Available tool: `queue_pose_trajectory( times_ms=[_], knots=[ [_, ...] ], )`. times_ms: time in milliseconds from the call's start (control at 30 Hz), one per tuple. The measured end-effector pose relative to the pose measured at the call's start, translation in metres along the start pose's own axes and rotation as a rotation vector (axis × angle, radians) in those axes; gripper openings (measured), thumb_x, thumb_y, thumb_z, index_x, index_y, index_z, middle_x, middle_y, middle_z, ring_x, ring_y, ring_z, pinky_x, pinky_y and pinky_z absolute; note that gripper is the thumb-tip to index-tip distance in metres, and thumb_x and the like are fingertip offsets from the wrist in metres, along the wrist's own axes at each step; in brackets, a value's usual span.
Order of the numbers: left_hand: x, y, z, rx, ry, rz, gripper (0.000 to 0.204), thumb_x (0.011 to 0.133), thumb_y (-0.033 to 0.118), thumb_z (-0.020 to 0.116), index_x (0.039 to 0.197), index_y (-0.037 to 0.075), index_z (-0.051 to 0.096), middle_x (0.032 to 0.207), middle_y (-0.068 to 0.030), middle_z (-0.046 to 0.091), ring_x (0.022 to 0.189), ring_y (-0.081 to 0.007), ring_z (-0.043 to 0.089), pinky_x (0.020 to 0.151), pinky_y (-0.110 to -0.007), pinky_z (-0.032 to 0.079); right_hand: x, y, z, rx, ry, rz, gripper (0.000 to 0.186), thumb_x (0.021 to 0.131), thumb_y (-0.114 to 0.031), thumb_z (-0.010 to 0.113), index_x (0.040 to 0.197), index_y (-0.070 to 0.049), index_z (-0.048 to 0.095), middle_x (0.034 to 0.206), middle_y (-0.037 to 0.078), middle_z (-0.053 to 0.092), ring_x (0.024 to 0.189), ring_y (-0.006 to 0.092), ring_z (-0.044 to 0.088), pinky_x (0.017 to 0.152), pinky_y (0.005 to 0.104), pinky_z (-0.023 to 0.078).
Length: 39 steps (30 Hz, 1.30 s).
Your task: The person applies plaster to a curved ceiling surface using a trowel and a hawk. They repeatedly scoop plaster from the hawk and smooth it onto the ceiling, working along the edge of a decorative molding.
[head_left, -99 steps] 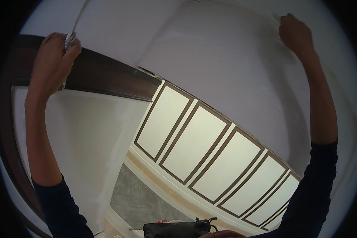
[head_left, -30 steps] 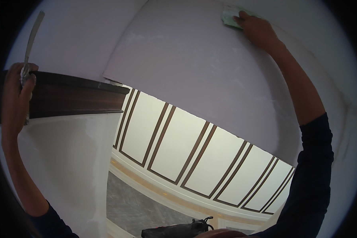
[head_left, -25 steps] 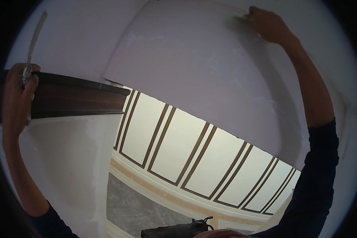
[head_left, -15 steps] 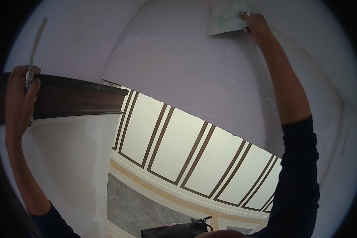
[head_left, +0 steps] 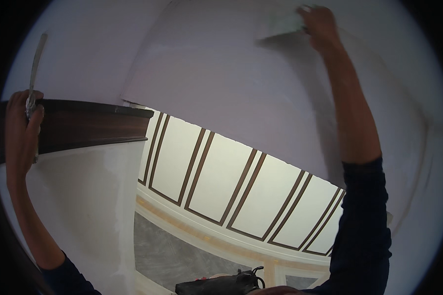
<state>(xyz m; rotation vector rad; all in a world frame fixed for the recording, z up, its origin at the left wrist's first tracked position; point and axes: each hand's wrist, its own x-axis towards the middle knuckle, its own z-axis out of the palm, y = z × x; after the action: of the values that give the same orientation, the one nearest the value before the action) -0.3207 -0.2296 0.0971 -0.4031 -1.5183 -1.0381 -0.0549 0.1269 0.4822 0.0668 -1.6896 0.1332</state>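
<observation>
My right hand [head_left: 321, 25] is raised high against a pale plastered wall surface [head_left: 221, 83] and holds a wide flat trowel blade [head_left: 281, 25] pressed to it, the blade reaching left of the hand. My left hand [head_left: 20, 128] is at the far left, gripping a narrow putty knife [head_left: 35, 64] whose blade points up. That hand rests at the dark wooden moulding [head_left: 88, 125]. Both forearms wear dark sleeves.
Below the moulding runs a white plastered wall [head_left: 88, 206]. A white panelled wall with dark brown framing strips [head_left: 231, 191] fills the middle. A dark bag [head_left: 221, 284] lies at the lower edge, near a grey marbled panel [head_left: 167, 250].
My right hand has slid the trowel to the left and right across the upper wall, ending slightly right and higher. My left hand has kept still with the putty knife.
</observation>
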Motion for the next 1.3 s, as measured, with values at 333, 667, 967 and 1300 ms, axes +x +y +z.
queue_pose_trajectory(
  times_ms=[333, 667, 967, 1300],
  knots=[
    [0.002, 0.0, -0.004, -0.013, -0.091, -0.074, 0.03, 0.092, 0.02, 0.052, 0.116, 0.003, 0.058, 0.113, -0.0096, 0.051, 0.098, -0.0213, 0.053, 0.08, -0.036, 0.047, 0.057, 0.025, 0.055, -0.243, 0.187, -0.019, 0.026, 0.083, -0.016, 0.063, 0.092, 0.008, 0.068, 0.094, 0.028, 0.07, 0.087, 0.0391, 0.07, 0.076, 0.0459, 0.056],
    [0.002, -0.007, 0.006, -0.078, -0.123, -0.145, 0.03, 0.092, 0.018, 0.052, 0.117, 0.001, 0.058, 0.112, -0.0106, 0.052, 0.099, -0.0237, 0.054, 0.086, -0.038, 0.046, 0.043, 0.082, -0.164, -0.144, -0.008, -0.124, 0.036, 0.086, -0.017, 0.073, 0.111, 0.005, 0.061, 0.102, 0.01, 0.062, 0.092, 0.0199, 0.059, 0.076, 0.0347, 0.048],
    [-0.001, 0.023, -0.021, 0.075, -0.038, 0.03, 0.032, 0.089, 0.02, 0.052, 0.106, -0.006, 0.061, 0.107, -0.0158, 0.057, 0.105, -0.0309, 0.054, 0.094, -0.041, 0.042, -0.048, 0.0, -0.18, 0.076, 0.113, 0.024, 0.041, 0.088, -0.023, 0.069, 0.121, 0.0, 0.062, 0.108, 0.006, 0.066, 0.095, 0.0183, 0.063, 0.069, 0.0333, 0.048],
    [-0.01, 0.051, -0.042, 0.075, -0.059, 0.0, 0.033, 0.086, 0.018, 0.052, 0.103, -0.007, 0.063, 0.102, -0.0167, 0.059, 0.105, -0.0305, 0.055, 0.095, -0.042, 0.042, 0.008, -0.049, 0.152, 0.035, -0.019, 0.07, 0.027, 0.085, -0.016, 0.062, 0.092, 0.009, 0.069, 0.092, 0.028, 0.071, 0.081, 0.0374, 0.071, 0.072, 0.0434, 0.057]
  ],
)
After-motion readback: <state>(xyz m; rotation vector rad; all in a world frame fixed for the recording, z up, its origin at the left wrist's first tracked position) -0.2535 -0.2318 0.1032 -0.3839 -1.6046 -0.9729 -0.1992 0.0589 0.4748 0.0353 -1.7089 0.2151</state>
